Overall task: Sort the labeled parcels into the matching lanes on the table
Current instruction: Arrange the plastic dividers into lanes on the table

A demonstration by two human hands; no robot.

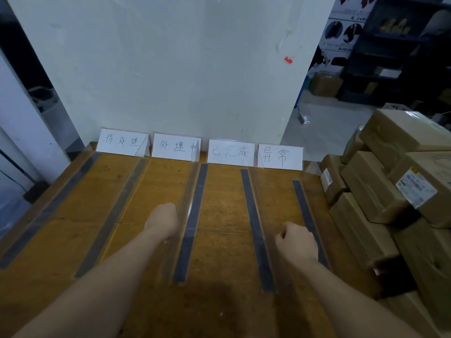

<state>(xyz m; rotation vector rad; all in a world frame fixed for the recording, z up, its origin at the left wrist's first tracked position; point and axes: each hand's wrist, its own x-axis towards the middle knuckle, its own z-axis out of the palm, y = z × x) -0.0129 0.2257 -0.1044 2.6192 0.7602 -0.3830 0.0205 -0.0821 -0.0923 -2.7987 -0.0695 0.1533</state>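
Both hands, left hand (pixel 163 220) and right hand (pixel 296 242), hover curled into empty fists at centre frame, over the table (pixel 73 215) lanes.

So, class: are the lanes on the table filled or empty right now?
Empty. The wooden table shows only tape strips; the parcels sit stacked beside it, right.

A: Which items cannot be read?

B: The printed label (pixel 415 187) on the stacked parcels (pixel 380 191) is too small and blurred to read. The stack is cut off by the right edge.

A: And the hands?

B: The fingers of the left hand (pixel 163 219) and the right hand (pixel 297 242) curl under, hidden. Both forearms leave the bottom edge.
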